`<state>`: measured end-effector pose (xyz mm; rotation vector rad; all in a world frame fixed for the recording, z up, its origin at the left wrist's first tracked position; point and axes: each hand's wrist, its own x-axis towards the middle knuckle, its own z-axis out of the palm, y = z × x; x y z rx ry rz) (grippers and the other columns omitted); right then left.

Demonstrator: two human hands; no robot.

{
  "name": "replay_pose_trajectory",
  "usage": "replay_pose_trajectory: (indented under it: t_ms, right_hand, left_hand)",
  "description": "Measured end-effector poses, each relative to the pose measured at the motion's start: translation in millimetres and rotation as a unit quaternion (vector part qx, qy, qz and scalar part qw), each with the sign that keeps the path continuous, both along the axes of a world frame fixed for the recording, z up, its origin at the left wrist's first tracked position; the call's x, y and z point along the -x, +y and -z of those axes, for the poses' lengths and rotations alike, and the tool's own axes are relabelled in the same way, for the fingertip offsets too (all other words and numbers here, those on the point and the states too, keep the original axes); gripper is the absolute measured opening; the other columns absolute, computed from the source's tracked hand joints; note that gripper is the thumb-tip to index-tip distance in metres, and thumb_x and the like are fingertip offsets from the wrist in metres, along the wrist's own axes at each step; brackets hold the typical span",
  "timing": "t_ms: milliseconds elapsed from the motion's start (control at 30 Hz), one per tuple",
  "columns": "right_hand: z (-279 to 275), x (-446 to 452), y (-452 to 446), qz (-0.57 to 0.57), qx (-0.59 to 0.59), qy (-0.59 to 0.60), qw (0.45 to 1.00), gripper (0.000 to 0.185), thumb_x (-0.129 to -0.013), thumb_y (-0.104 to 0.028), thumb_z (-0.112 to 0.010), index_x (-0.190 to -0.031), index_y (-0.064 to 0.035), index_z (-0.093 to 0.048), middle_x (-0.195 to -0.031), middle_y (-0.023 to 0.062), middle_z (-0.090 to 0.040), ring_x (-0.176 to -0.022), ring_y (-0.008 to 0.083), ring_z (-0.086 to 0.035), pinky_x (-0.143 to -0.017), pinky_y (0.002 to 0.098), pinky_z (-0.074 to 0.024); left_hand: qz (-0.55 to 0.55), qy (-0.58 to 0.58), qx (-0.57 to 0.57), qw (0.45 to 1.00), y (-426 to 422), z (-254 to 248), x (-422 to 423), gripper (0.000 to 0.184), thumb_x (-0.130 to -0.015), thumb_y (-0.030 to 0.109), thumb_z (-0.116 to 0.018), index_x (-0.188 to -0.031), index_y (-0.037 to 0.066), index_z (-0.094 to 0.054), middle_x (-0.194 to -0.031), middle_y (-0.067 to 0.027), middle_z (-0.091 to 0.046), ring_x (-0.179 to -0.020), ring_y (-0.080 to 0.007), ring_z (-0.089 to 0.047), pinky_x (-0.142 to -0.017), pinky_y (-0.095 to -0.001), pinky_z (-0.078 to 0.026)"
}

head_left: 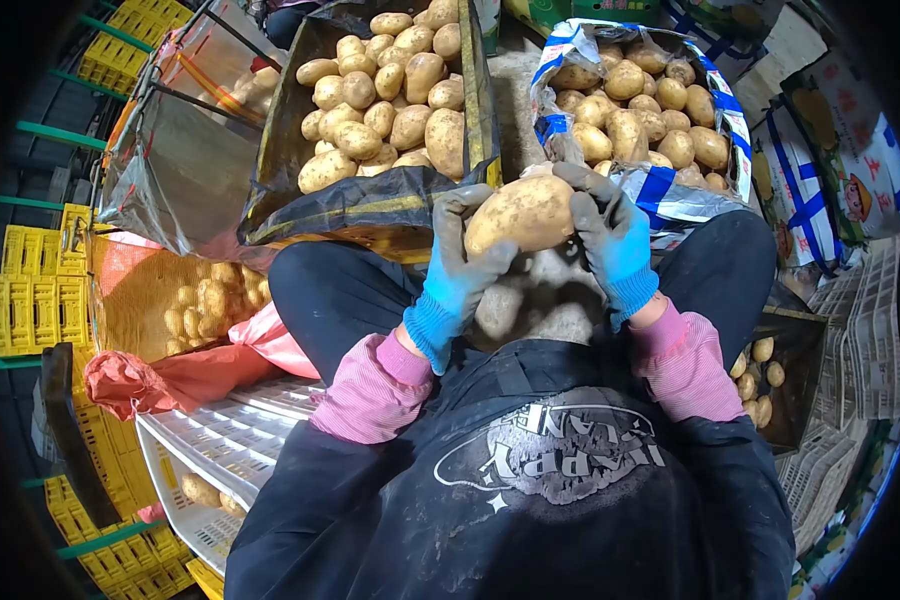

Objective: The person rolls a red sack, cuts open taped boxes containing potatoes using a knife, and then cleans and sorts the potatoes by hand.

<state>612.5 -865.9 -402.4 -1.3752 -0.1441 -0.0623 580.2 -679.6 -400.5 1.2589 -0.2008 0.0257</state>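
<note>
A large potato [521, 214] is held up between my two gloved hands, above my lap. My left hand [458, 265], in a blue glove with a grey palm, has its fingers and thumb round one side of the potato. On the opposite side my right hand [612, 240], in a matching glove, grips the potato with its fingertips. Just beyond the hands stand a dark-lined crate [370, 205] heaped with potatoes and a white and blue lined box [675, 200], also full of potatoes. Pale, dusty shapes show below the held potato; I cannot make out what they are.
To the left are a mesh sack [120, 290] of potatoes, a red bag [190, 375], a white crate [215, 440] and yellow crates [30, 310]. At the right are a dark crate [805, 375] with several potatoes, white crates [870, 300] and printed cartons [840, 130].
</note>
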Motion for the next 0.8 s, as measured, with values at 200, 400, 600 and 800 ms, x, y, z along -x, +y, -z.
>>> replay_pose_trajectory:
  t_ms: [200,400,600,800]
  right_hand:
    - [6,-9,-21,0.116,0.502,-0.158,0.842,0.049,-0.078,-0.021,-0.072,-0.124,-0.0066,-0.060,-0.102,0.0111,-0.065,-0.084,0.0302,-0.065,-0.071,0.0382,-0.0528]
    - [2,21,-9,0.063,0.640,-0.218,0.734,0.054,-0.074,-0.018,-0.070,-0.126,-0.0132,-0.057,-0.090,0.0086,-0.061,-0.083,0.0294,-0.061,-0.065,0.0413,-0.0500]
    - [5,4,-29,0.101,0.641,-0.216,0.730,0.042,-0.075,-0.021,-0.068,-0.116,-0.0154,-0.060,-0.084,0.0072,-0.058,-0.076,0.0249,-0.061,-0.061,0.0396,-0.0491]
    - [1,13,-30,0.104,0.614,-0.205,0.755,0.039,-0.076,-0.020,-0.067,-0.113,-0.0156,-0.060,-0.083,0.0066,-0.057,-0.076,0.0264,-0.061,-0.062,0.0414,-0.0492]
  left_hand:
    - [-0.052,0.004,-0.099,0.994,0,2,-4,0.073,-0.083,0.027,-0.077,-0.140,0.000,-0.041,-0.138,-0.0126,-0.046,-0.125,-0.0216,-0.049,-0.103,-0.0337,-0.042]
    - [-0.121,-0.048,-0.245,0.961,-6,-3,0,0.066,-0.084,0.024,-0.076,-0.137,-0.001,-0.047,-0.139,-0.0142,-0.048,-0.130,-0.0227,-0.045,-0.109,-0.0335,-0.034]
    - [-0.125,-0.058,-0.212,0.968,-10,-6,2,0.061,-0.087,0.018,-0.072,-0.139,-0.001,-0.045,-0.137,-0.0131,-0.050,-0.124,-0.0200,-0.049,-0.104,-0.0320,-0.041]
    - [-0.037,0.154,0.115,0.981,-15,-17,-3,0.050,-0.097,0.017,-0.057,-0.141,0.002,-0.038,-0.127,-0.0143,-0.056,-0.101,-0.0209,-0.066,-0.065,-0.0264,-0.061]
